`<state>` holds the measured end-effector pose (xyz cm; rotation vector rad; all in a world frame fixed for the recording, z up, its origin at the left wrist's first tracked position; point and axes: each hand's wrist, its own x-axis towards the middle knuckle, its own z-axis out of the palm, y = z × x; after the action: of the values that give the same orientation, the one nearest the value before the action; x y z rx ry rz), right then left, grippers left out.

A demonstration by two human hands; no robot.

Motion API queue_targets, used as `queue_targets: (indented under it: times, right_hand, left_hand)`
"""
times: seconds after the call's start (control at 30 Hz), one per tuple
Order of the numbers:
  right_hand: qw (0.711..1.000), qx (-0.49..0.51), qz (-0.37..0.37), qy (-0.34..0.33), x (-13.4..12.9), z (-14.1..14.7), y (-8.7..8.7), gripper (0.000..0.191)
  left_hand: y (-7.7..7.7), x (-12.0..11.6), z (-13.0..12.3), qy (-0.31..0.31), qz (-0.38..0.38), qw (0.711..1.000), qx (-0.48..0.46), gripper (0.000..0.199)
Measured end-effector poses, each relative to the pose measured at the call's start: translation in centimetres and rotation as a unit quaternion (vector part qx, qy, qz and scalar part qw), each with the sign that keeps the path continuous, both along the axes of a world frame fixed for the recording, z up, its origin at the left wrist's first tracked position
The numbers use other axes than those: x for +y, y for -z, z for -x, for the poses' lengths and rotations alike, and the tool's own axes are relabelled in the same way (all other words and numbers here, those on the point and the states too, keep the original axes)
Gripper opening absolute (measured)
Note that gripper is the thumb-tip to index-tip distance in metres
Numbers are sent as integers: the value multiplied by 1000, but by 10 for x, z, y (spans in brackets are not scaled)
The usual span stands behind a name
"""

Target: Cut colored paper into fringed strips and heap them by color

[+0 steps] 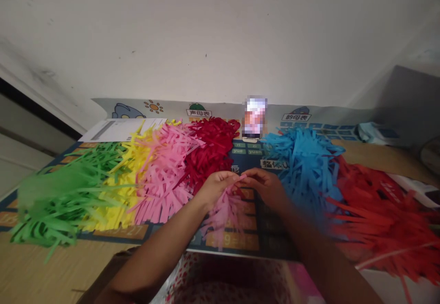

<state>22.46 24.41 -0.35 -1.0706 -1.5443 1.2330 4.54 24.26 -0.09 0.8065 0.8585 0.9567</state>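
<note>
Between my hands hangs a pink paper tassel, its fringe falling toward the table's front edge. My left hand is closed around its upper part. The fingertips of my right hand pinch the twisted top end of the same tassel. Just behind my left hand lies a heap of dark red tassels, with a heap of pink tassels to its left. On the far side of my right hand is a pile of blue tassels.
Yellow tassels and green tassels lie at the left, bright red tassels at the right. A lit phone stands upright against the wall. White papers lie at the back left. The printed mat covers the table.
</note>
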Motion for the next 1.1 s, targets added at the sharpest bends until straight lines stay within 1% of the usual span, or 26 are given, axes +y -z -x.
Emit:
queue_targets:
  times: [0.17,0.37,0.43,0.53,0.6,0.67,0.8,1.0,1.1]
  right_hand:
    - [1000,-10,-20,2,0,0,1,17]
    - [999,-19,-44,-11,-1,-1,3,15]
    - [998,-40,-57,-3,-2,0,2,13]
    - [994,-75,-80,19,-3,3,1,10]
    - [991,-90,-97,36,-3,4,0,9]
    - [987,-105,-113,45,-3,6,1,8]
    - [981,-133,-132,43,-3,5,1,8]
    - [972,-162,-169,37,-3,5,2,7]
    - [971,-165,-167,47,-4,5,1,8]
  left_hand:
    - [0,-1,1,4,7,1000,-7,37]
    - [-3,-2,-2,22,19,999,-18,35]
    - [-3,-4,-4,-2,-13,1000,-3,34]
    - [-3,-6,-5,-54,-97,992,60,31]
    - [-1,-6,-4,-54,-136,984,107,28]
    - [2,-6,-3,-44,-150,979,128,26]
    - [4,-5,-3,-52,-155,976,140,25]
    - [1,-5,-5,-82,-183,963,178,26]
    - [0,-6,-4,-84,-198,957,196,22]
